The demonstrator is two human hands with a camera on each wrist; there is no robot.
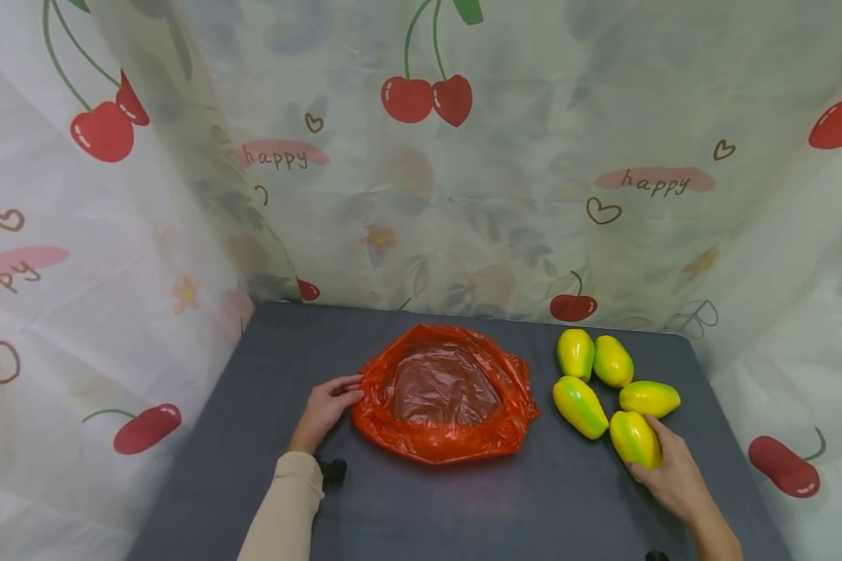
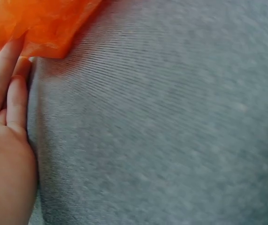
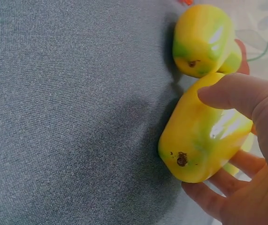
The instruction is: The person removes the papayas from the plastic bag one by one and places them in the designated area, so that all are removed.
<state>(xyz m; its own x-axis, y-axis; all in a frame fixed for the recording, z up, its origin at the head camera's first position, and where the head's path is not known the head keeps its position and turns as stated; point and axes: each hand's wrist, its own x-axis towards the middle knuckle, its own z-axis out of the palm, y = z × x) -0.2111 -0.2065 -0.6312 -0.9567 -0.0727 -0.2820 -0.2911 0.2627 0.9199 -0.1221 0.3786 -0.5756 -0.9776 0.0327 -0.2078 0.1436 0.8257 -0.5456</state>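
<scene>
An orange-red plastic bag [image 1: 438,448] lies spread on the dark grey table, its mouth a wide ring facing up. At its left edge my left hand [image 1: 326,409] pinches the plastic between thumb and fingers; in the left wrist view the fingers [image 2: 2,79] reach to a fold of the bag [image 2: 44,28]. My right hand [image 1: 677,467] grips the nearest yellow-green mango [image 1: 635,439], thumb on one side and fingers around the other. The right wrist view shows this mango [image 3: 199,136] with its brown stem scar toward the camera, close over the cloth.
Several other mangoes cluster just beyond the held one, among them a left one [image 1: 579,407], a right one [image 1: 649,398] and a back one [image 1: 576,354]. A cherry-printed curtain [image 1: 463,218] hangs behind and beside the table [image 1: 421,514].
</scene>
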